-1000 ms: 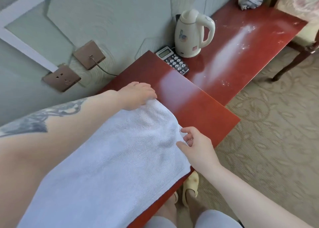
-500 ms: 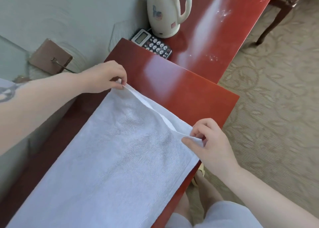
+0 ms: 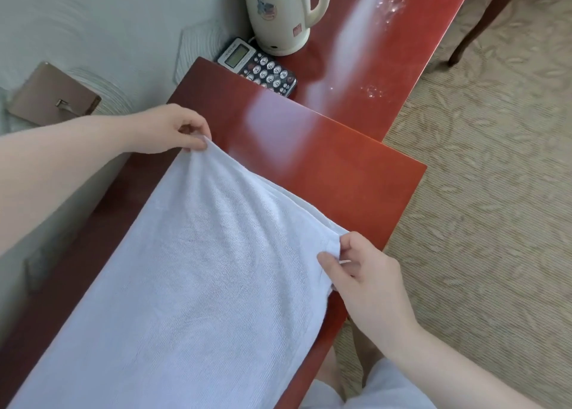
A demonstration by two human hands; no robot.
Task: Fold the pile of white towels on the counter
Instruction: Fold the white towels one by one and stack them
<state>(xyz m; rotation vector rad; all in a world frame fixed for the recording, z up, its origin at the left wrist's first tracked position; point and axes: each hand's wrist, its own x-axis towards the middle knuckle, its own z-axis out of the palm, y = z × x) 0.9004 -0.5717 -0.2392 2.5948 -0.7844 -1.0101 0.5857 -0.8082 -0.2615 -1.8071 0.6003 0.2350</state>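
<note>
One towel (image 3: 192,285) lies along the near end of the counter (image 3: 340,173), its far edge lifted. The left hand (image 3: 167,130) pinches the far left corner, the right hand (image 3: 362,272) pinches the far right one. To fold cleanly, I'd keep that edge taut and level and bring both corners near together. Behind: one kettle (image 3: 278,9), one phone (image 3: 260,68).

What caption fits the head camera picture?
Left hand and right hand pinch the white towel's far corners above the red counter.
</note>
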